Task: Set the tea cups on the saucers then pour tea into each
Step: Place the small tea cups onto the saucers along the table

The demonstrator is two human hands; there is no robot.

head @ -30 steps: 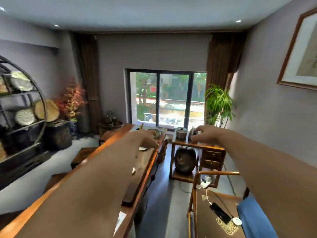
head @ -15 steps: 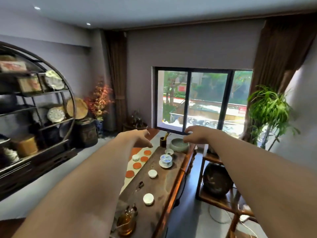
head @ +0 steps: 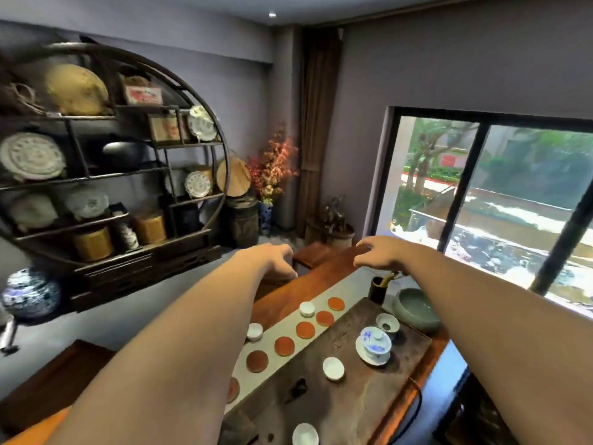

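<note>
Several round orange-brown saucers (head: 284,345) lie in a row on a grey runner (head: 349,292) along the wooden tea table. Small white tea cups stand loose: one (head: 307,308) and another (head: 254,331) on the runner's far side, one (head: 333,368) on the dark tea tray (head: 346,399), one (head: 305,434) at the bottom edge. My left hand (head: 272,263) and my right hand (head: 380,255) are stretched out above the table's far end, fingers curled downward and apart, holding nothing. No teapot or pitcher shows.
A blue-and-white lidded gaiwan on its dish (head: 374,345), a small strainer cup (head: 387,323), a grey-green bowl (head: 415,309) and a dark tool holder (head: 378,288) stand at the tray's far right. A round display shelf (head: 109,162) fills the left wall, a window (head: 494,200) the right.
The view has swung left and down, bringing the tea table, saucers and cups closer. Both hands stay stretched out in front with nothing in them.
</note>
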